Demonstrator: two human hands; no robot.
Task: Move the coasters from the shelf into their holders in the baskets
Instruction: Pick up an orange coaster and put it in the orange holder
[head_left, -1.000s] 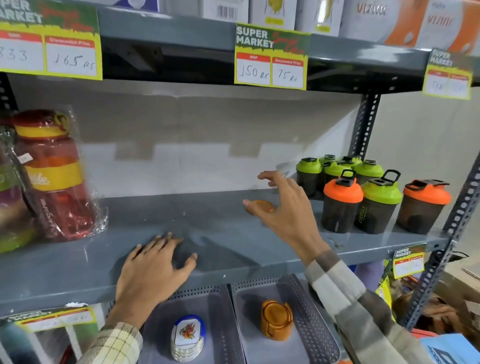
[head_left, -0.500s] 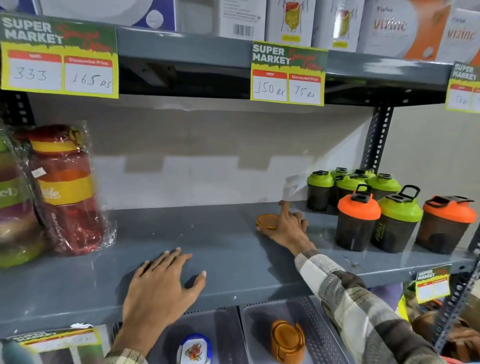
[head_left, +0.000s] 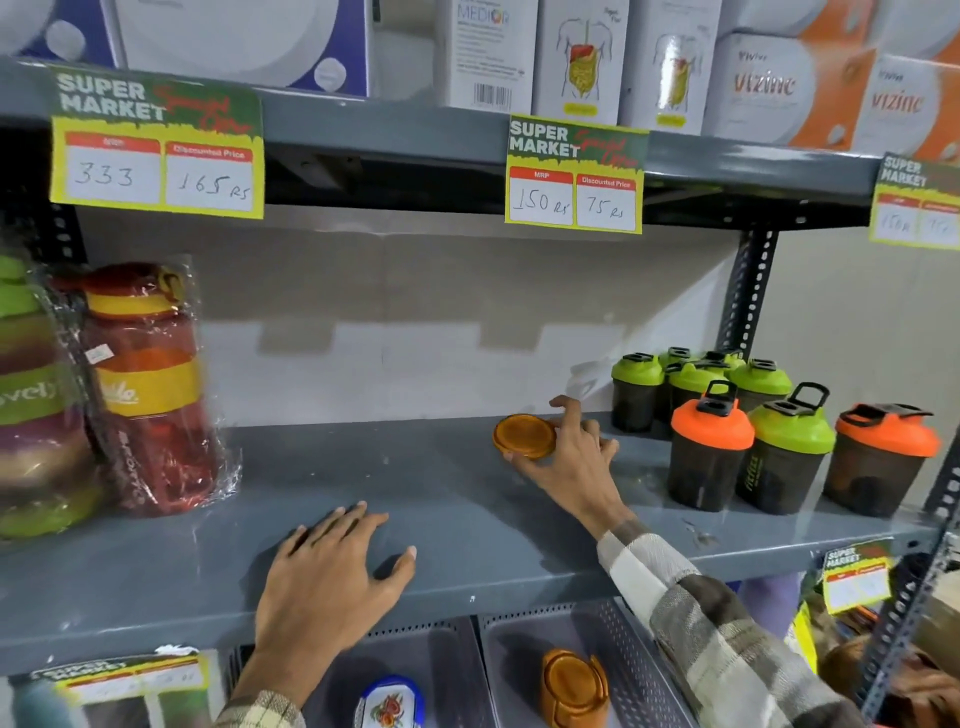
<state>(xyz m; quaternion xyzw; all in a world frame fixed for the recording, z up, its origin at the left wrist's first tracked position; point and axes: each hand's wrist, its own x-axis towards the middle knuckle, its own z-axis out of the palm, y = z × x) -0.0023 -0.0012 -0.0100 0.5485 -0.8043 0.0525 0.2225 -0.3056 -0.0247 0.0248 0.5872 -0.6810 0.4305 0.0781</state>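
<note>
A round orange coaster (head_left: 523, 435) is tilted up off the grey shelf (head_left: 441, 499), pinched between the thumb and fingers of my right hand (head_left: 569, 457). My left hand (head_left: 332, 582) lies flat, fingers spread, on the shelf's front edge and holds nothing. Below the shelf, an orange holder (head_left: 571, 686) with orange coasters stands in the right grey basket (head_left: 639, 670). A white and blue flowered coaster stack (head_left: 389, 704) stands in the left basket (head_left: 447, 670).
Shaker bottles with green and orange lids (head_left: 753, 436) stand close to the right of my right hand. Wrapped red and yellow bottles (head_left: 145, 384) fill the shelf's left end. Price tags (head_left: 574, 174) hang from the upper shelf. A slotted upright (head_left: 748, 296) stands at the right.
My right hand reached back to the orange coaster, closed on it and tipped it up off the shelf. The camera view rose. My left hand stayed on the shelf edge.
</note>
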